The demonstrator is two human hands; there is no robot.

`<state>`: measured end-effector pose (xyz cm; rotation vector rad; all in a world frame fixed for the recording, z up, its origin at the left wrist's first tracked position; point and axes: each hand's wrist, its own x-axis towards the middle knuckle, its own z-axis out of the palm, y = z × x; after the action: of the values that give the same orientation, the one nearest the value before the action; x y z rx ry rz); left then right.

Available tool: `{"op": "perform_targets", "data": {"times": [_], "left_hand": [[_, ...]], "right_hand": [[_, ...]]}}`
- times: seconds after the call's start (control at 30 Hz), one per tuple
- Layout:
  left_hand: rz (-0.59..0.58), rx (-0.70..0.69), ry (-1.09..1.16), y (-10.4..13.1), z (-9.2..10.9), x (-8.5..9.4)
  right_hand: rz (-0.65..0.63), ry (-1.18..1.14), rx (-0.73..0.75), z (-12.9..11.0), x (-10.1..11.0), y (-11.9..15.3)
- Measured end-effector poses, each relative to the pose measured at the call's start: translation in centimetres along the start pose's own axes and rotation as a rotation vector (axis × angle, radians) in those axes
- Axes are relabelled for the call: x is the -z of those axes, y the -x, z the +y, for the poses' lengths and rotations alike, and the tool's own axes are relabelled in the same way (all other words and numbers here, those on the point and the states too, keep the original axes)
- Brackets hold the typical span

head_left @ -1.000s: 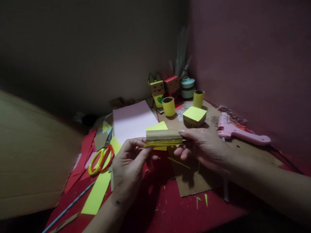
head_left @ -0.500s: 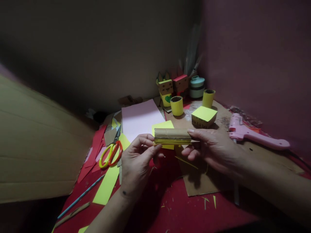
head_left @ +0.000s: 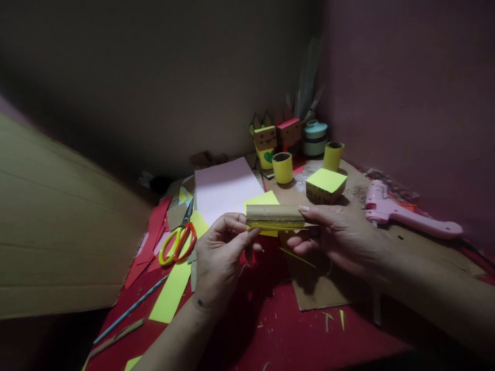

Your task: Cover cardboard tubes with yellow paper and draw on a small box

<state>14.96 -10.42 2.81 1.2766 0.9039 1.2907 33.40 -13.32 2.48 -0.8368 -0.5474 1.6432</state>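
Observation:
Between my hands, above the table, I hold a small rolled piece of brown cardboard [head_left: 275, 213] level, with a yellow paper strip [head_left: 278, 226] along its lower side. The fingers and thumb of my left hand [head_left: 226, 247] pinch its left end and the strip's end. At the right end, the thumb of my right hand [head_left: 336, 234] presses on top with fingers curled below. Under and behind the piece lies a yellow paper square [head_left: 266, 198]. A cardboard sheet [head_left: 320, 293] with thin yellow trimmings is below my right hand.
Scissors [head_left: 180, 242] lie left of my left hand, near a yellow strip [head_left: 170, 299] and a blue stick [head_left: 131, 309]. A pink glue gun [head_left: 406, 211] rests at right. Behind are yellow rings [head_left: 283, 169], a yellow-topped box [head_left: 325, 188], cardboard animal figures [head_left: 265, 144] and pink paper [head_left: 228, 185].
Both hands keep the same grip on the cardboard piece. Its strip looks tilted slightly differently at the lower edge, and the whole view has shifted a little.

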Motion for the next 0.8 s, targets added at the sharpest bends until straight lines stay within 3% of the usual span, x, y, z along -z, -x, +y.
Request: {"op": "perform_targets", "data": {"times": [0.8], "left_hand": [[0.025,0.031,0.013,-0.17,-0.06,0.05]], "right_hand": [[-0.040,0.007,-0.010,0.07,0.30,-0.10]]}}
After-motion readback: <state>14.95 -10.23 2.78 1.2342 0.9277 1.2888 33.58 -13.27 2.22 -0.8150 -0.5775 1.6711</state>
